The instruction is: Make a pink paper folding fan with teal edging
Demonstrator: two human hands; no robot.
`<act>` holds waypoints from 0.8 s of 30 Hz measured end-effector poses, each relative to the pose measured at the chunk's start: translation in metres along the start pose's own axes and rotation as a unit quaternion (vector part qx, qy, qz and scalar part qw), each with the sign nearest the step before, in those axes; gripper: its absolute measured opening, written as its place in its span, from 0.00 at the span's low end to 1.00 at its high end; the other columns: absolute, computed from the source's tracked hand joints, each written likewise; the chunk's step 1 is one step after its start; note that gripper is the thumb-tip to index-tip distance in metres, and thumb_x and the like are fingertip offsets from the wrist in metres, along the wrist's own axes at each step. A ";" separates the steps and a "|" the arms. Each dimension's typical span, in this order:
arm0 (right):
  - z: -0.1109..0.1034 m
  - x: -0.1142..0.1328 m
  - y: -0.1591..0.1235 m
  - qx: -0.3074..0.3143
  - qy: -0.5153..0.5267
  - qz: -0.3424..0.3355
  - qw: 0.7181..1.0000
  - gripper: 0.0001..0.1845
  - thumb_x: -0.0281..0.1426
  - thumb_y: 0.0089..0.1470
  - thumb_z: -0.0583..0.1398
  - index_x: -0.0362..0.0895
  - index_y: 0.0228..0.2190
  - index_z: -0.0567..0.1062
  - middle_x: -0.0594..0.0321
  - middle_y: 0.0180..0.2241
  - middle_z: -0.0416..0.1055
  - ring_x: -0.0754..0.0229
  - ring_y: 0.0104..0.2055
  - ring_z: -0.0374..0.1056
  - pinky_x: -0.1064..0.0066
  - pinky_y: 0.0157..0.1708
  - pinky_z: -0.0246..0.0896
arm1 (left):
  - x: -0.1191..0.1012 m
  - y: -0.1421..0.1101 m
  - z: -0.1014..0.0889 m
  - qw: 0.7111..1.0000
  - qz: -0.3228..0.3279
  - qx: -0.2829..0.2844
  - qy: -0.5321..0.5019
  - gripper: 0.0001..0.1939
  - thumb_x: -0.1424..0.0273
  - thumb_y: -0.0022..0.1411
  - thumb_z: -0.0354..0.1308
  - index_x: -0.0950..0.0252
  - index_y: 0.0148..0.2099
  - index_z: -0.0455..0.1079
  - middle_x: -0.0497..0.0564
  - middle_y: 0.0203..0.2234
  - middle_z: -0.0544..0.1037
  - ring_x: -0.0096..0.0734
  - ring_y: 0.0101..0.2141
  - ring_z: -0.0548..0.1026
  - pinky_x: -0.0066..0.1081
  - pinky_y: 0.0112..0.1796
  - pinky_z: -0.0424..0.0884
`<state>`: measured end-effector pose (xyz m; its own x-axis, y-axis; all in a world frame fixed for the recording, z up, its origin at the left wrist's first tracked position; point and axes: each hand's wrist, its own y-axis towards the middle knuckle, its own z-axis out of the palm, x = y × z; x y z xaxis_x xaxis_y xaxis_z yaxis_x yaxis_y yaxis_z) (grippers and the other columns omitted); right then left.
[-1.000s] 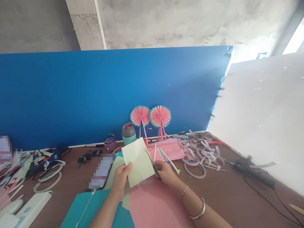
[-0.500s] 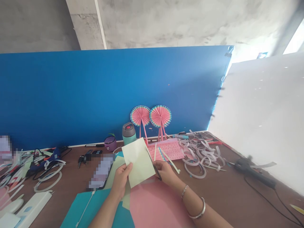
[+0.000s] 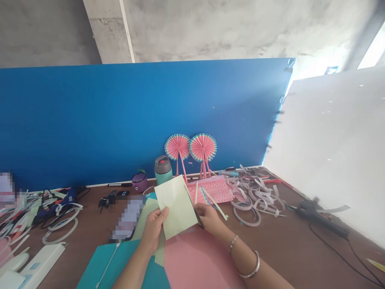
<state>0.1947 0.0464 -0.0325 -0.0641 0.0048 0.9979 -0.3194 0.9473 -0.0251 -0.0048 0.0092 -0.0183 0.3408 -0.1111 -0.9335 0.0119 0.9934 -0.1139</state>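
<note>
My left hand (image 3: 154, 224) pinches a pale yellow-green sheet of paper (image 3: 175, 204) at its left edge, thumb on top. The sheet is tilted and held above the desk. At its right edge my right hand (image 3: 209, 217) is closed round a pair of dark scissors (image 3: 200, 221), largely hidden by the fingers and the paper. A thin dark blade shows along the paper's right side. Below the hands lie a pink sheet (image 3: 201, 261), a teal sheet (image 3: 114, 261) and more pale green paper (image 3: 147, 212).
Two pink pleated paper fans (image 3: 203, 147) stand against the blue partition (image 3: 120, 120), beside a teal bottle (image 3: 163, 172). Curled white strips (image 3: 255, 196) and a black glue gun (image 3: 321, 218) lie right. A phone (image 3: 128, 218), keys (image 3: 105, 200) and a power strip (image 3: 45, 263) are left.
The paper has shifted very slightly to the right and down. Both hands stay in nearly the same place, with their grips unchanged.
</note>
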 end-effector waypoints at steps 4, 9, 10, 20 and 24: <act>-0.001 -0.001 0.001 0.000 0.020 -0.008 1.000 0.09 0.30 0.38 0.59 0.42 0.27 0.73 0.69 0.17 0.66 0.69 0.16 0.55 0.76 0.17 0.46 | -0.002 -0.003 0.003 1.000 -0.011 0.023 0.005 0.24 0.57 0.51 0.64 0.71 0.45 0.75 0.61 0.36 0.81 0.48 0.37 0.78 0.38 0.37 0.73; 0.000 0.001 0.000 0.004 0.032 -0.005 0.999 0.09 0.30 0.37 0.59 0.42 0.27 0.73 0.70 0.16 0.66 0.69 0.16 0.55 0.76 0.18 0.46 | -0.005 -0.005 0.007 0.999 -0.023 0.028 0.002 0.25 0.57 0.50 0.65 0.71 0.43 0.75 0.61 0.35 0.81 0.49 0.36 0.78 0.38 0.37 0.73; 0.000 0.002 0.000 0.005 0.030 -0.004 1.000 0.09 0.30 0.37 0.59 0.42 0.27 0.73 0.70 0.16 0.66 0.68 0.16 0.55 0.76 0.18 0.47 | -0.005 -0.006 0.007 0.999 -0.024 0.029 0.002 0.25 0.57 0.50 0.65 0.72 0.43 0.75 0.61 0.35 0.81 0.49 0.36 0.78 0.39 0.37 0.73; 0.001 0.005 -0.002 0.005 0.035 -0.017 0.999 0.07 0.28 0.37 0.58 0.43 0.25 0.71 0.71 0.15 0.65 0.68 0.16 0.57 0.76 0.17 0.45 | -0.007 -0.007 0.008 0.999 -0.031 0.031 0.001 0.26 0.56 0.49 0.65 0.71 0.43 0.75 0.60 0.33 0.81 0.49 0.36 0.78 0.40 0.38 0.72; 0.001 0.004 -0.001 0.003 0.041 -0.014 0.999 0.07 0.28 0.37 0.58 0.42 0.26 0.71 0.71 0.15 0.65 0.70 0.15 0.54 0.77 0.17 0.43 | -0.008 -0.008 0.010 0.999 -0.033 0.039 0.000 0.26 0.56 0.48 0.66 0.72 0.43 0.76 0.61 0.34 0.81 0.49 0.37 0.78 0.40 0.38 0.73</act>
<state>0.1940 0.0449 -0.0286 0.0217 0.0044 0.9998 -0.3259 0.9454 0.0030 0.0015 0.0028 -0.0070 0.3368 -0.1767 -0.9249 0.1077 0.9830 -0.1486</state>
